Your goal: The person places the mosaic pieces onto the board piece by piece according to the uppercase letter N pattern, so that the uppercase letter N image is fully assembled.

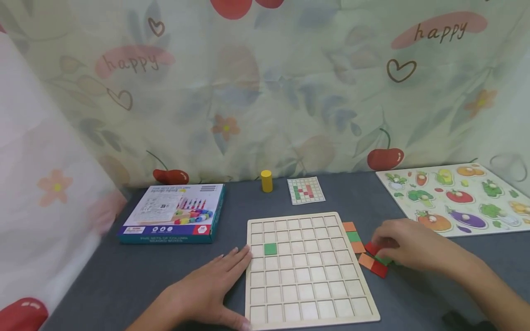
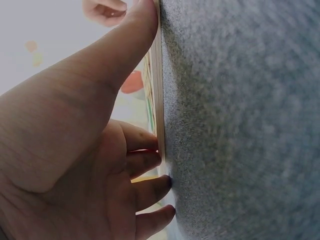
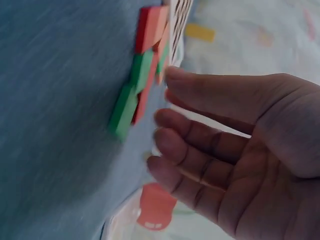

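A wooden grid board (image 1: 313,323) lies on the table, with one green square tile (image 1: 270,249) in a cell near its upper left. My left hand (image 1: 211,287) rests along the board's left edge, fingers spread and thumb at the lower corner; the left wrist view shows the fingertips against the wooden rim. Right of the board, my right hand (image 1: 407,246) is over a small cluster of red, green and orange tiles (image 1: 373,265). In the right wrist view its fingers are loosely bent close to the green tiles (image 3: 122,111), with nothing visible between thumb and fingers.
Behind the board are a yellow cylinder (image 1: 267,181) and a pattern card (image 1: 306,190) with green and red squares. A boxed bead set (image 1: 171,214) lies at the left, a vegetable puzzle board (image 1: 459,197) at the right. Patterned cloth (image 1: 265,92) hangs behind the table.
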A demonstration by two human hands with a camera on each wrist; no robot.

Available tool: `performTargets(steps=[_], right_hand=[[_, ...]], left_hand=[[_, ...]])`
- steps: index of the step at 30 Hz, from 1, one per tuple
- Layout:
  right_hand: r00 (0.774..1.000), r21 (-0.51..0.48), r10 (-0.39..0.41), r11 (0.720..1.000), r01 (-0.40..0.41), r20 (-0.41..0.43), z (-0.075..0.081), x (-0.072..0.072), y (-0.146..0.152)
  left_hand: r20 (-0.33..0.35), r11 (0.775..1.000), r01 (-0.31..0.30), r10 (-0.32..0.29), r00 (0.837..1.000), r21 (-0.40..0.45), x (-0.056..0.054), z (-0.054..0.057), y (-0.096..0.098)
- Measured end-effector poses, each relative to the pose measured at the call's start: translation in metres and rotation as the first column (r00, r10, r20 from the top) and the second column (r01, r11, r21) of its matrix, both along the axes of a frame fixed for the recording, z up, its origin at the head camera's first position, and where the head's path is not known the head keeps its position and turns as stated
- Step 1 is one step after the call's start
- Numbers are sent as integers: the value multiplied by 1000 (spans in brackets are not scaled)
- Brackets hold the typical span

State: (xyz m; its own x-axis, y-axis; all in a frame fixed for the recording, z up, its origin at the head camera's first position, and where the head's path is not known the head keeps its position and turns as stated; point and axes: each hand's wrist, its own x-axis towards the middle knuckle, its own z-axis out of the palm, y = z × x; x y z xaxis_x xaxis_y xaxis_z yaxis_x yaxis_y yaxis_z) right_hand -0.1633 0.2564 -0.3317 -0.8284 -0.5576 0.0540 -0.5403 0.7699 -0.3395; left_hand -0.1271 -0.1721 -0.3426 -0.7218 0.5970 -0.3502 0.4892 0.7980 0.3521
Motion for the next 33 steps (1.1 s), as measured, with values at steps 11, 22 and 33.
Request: performTargets(steps=[11,22,33], right_hand=[[986,103,-98,991,85,137,-12,-3,42],[992,119,-70,991,58,104,-13,-1,40],[998,42,-11,999,8,69,-12,4,28]], left_hand=[[-10,1000,-5,5,1000,-9,-1,-1,0],[-1,1000,-2,2,1000,-8,-1,-1,0],[4,1000,-3,3,1000,-3,0,-1,-1]])
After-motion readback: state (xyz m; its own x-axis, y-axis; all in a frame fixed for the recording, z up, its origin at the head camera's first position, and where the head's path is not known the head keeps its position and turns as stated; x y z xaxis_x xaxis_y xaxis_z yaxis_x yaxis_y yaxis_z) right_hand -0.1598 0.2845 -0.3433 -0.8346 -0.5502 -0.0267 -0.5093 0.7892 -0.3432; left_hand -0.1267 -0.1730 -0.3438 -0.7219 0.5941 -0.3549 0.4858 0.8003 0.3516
